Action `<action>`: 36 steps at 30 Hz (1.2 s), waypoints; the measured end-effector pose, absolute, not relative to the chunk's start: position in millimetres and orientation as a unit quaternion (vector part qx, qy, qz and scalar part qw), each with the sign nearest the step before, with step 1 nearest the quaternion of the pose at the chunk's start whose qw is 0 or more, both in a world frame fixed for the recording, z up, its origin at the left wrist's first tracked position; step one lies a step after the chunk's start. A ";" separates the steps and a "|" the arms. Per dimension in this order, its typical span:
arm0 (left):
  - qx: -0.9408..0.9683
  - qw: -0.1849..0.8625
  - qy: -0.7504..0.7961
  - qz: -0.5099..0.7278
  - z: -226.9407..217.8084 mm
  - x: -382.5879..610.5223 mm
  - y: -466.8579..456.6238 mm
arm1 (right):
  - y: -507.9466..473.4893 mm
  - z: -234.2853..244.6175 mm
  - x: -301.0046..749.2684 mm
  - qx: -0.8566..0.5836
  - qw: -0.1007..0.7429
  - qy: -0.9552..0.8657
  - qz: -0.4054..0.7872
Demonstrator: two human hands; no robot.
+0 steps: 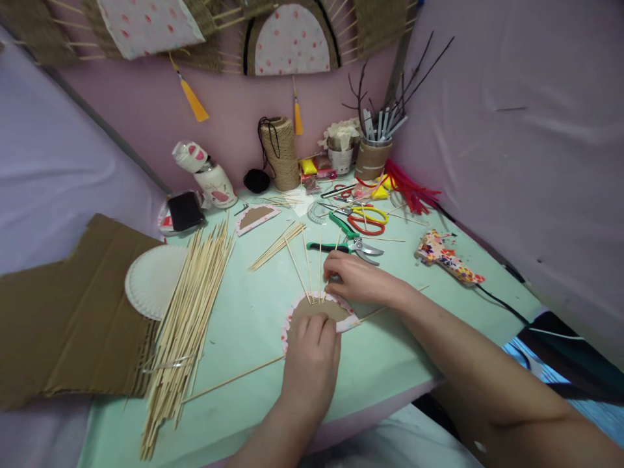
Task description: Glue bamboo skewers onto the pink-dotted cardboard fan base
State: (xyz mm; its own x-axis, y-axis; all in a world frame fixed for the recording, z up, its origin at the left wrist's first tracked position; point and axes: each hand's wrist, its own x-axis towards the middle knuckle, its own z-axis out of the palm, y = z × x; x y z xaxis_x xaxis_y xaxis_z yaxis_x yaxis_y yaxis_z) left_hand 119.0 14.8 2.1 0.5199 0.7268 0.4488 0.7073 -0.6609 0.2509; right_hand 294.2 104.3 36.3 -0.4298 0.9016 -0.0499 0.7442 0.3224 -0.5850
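A cardboard half-circle (331, 309) with a pink-and-white spotted fabric rim lies on the table in front of me. My left hand (312, 354) rests on it, fingers bent and pressed together on the cardboard. Several thin bamboo skewers (307, 266) fan outward from its curved edge. At the right of this fan, my right hand (358, 278) pinches a skewer near the rim; the fingertips partly hide it. Single skewers also stick out at the half-circle's lower left and right.
A big skewer bundle (192, 325) lies left, beside a corrugated cardboard sheet (73, 318) and white paper plate (151, 279). Green-handled pruners (344, 247), scissors (365, 221) and a second half-circle (258, 218) lie beyond my hands. A flowered glue gun (446, 257) with a cord is right.
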 end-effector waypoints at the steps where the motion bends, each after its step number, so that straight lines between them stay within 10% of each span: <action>1: 0.872 0.019 0.412 0.265 2.1 119.1 14.8 | 104.4 36.2 294.3 -0.514 0.145 -0.800 0.273; 36: 0.872 0.014 0.410 0.267 0.4 119.0 9.8 | 91.5 35.6 299.7 -0.521 0.165 -0.810 0.214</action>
State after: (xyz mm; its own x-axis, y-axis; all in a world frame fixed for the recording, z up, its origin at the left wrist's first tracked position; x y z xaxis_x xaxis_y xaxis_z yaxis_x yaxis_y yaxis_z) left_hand 119.0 9.8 0.4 0.5206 0.7225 0.4548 0.7078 -0.6632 0.2433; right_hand 299.7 91.5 35.6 -0.4020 0.9146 0.0442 0.7734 0.3651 -0.5182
